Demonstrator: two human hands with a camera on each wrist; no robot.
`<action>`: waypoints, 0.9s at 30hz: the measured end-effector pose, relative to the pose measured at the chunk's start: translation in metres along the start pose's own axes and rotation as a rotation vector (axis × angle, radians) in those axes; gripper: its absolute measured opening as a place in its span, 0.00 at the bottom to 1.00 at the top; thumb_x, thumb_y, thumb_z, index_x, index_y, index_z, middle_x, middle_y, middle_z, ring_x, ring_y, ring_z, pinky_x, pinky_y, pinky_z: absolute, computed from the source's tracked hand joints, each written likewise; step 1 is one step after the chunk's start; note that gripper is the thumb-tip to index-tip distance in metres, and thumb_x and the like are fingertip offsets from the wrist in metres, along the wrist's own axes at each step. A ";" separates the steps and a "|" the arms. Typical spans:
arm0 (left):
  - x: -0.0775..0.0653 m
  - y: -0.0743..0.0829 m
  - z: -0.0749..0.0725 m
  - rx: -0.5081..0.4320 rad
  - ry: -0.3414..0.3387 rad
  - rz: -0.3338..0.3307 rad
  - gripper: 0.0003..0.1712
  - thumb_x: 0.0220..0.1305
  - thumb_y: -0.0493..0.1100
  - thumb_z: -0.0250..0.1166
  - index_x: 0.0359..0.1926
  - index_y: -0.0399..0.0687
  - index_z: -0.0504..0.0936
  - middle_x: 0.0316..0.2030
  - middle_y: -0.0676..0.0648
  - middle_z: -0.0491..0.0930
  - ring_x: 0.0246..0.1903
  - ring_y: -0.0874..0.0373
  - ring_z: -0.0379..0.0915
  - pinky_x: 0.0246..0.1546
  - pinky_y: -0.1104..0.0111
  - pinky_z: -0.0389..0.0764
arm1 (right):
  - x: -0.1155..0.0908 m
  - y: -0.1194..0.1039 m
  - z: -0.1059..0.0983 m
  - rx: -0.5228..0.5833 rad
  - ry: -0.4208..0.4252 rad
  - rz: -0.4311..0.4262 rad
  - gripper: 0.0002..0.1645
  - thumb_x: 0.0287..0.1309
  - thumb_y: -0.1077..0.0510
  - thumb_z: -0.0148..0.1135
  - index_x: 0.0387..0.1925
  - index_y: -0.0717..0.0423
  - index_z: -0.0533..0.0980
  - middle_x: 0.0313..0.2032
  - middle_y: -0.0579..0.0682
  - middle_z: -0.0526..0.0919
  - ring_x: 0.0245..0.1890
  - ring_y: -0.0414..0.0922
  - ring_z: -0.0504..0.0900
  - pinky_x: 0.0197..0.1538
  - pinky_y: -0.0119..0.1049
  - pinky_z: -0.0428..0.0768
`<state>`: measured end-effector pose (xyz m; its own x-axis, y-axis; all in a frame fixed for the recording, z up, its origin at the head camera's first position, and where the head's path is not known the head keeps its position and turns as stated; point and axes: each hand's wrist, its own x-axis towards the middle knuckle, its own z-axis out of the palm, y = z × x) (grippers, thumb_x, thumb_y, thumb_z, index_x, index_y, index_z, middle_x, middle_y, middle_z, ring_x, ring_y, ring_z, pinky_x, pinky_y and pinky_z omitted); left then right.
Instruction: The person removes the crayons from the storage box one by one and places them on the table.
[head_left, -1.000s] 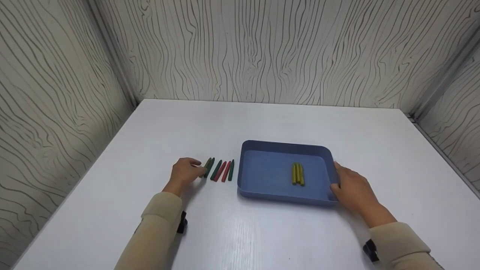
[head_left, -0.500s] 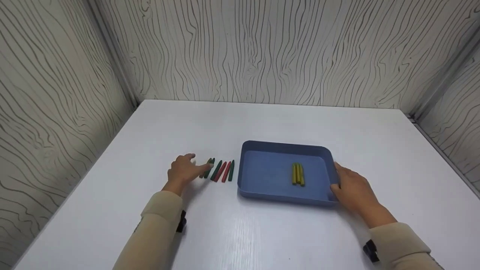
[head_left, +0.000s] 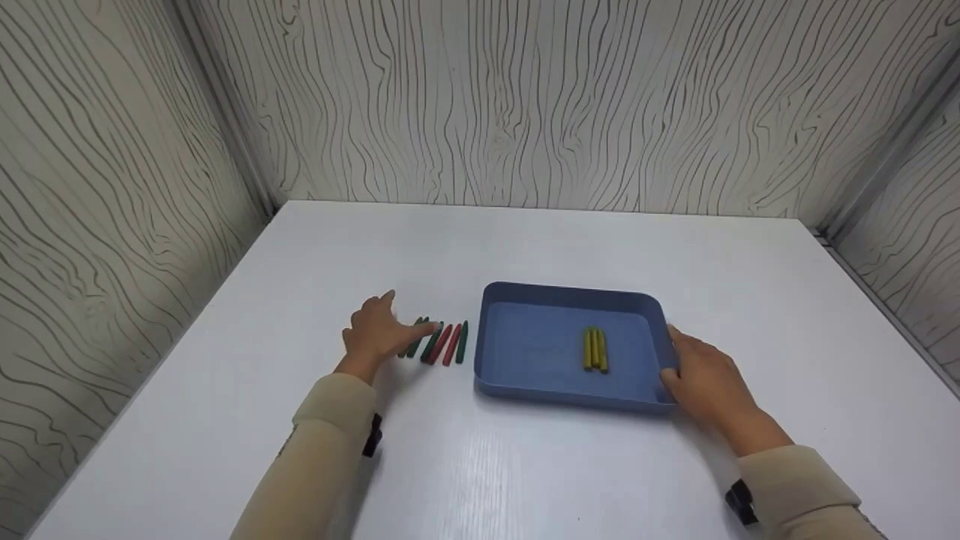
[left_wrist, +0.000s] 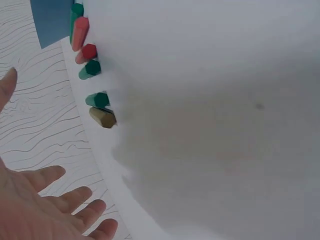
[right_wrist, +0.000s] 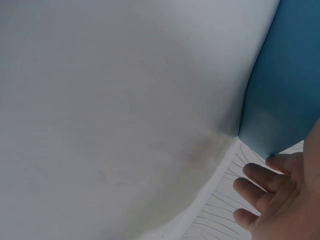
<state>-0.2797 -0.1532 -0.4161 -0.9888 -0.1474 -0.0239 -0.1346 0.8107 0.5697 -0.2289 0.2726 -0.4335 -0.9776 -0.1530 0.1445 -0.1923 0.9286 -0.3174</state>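
My left hand (head_left: 376, 330) hovers over the left end of a row of crayons, thumb and fingers spread wide, holding nothing. The row has a red crayon (head_left: 452, 345), a second red one beside it, and green crayons, the rightmost green crayon (head_left: 463, 342) lying nearest the tray. An olive crayon (left_wrist: 103, 119) lies at the far end of the row in the left wrist view; the thumb overlaps this end in the head view. My right hand (head_left: 709, 379) grips the right wall of a blue tray (head_left: 532, 341), thumb over the rim. Three yellow crayons (head_left: 596, 349) lie side by side inside.
The white table (head_left: 480, 465) ends at a wood-grain patterned wall (head_left: 495, 105) behind, with similar panels at left and right. A dark device (head_left: 373, 436) sits on the left wrist, another on the right.
My left hand has opened from near the olive crayon, its fingers spreading, and has shifted slightly right over the row. The right hand and tray stay in place.
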 end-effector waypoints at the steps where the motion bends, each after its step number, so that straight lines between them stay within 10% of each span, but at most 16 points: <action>1: 0.000 0.003 0.000 0.008 0.003 0.004 0.58 0.45 0.69 0.69 0.70 0.39 0.61 0.64 0.34 0.63 0.62 0.37 0.59 0.55 0.42 0.60 | 0.000 0.000 0.000 -0.001 0.002 -0.001 0.37 0.59 0.60 0.51 0.67 0.74 0.55 0.61 0.72 0.65 0.61 0.69 0.62 0.61 0.61 0.57; 27: -0.012 0.093 0.037 0.034 0.017 0.184 0.55 0.45 0.69 0.69 0.69 0.46 0.63 0.65 0.38 0.63 0.63 0.40 0.58 0.58 0.45 0.61 | -0.001 -0.002 -0.002 0.017 -0.014 0.027 0.38 0.60 0.60 0.51 0.68 0.73 0.54 0.62 0.73 0.63 0.62 0.69 0.60 0.62 0.61 0.55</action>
<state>-0.2830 -0.0556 -0.3931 -0.9957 -0.0042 0.0927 0.0463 0.8433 0.5354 -0.2270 0.2711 -0.4313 -0.9836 -0.1323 0.1226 -0.1667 0.9265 -0.3374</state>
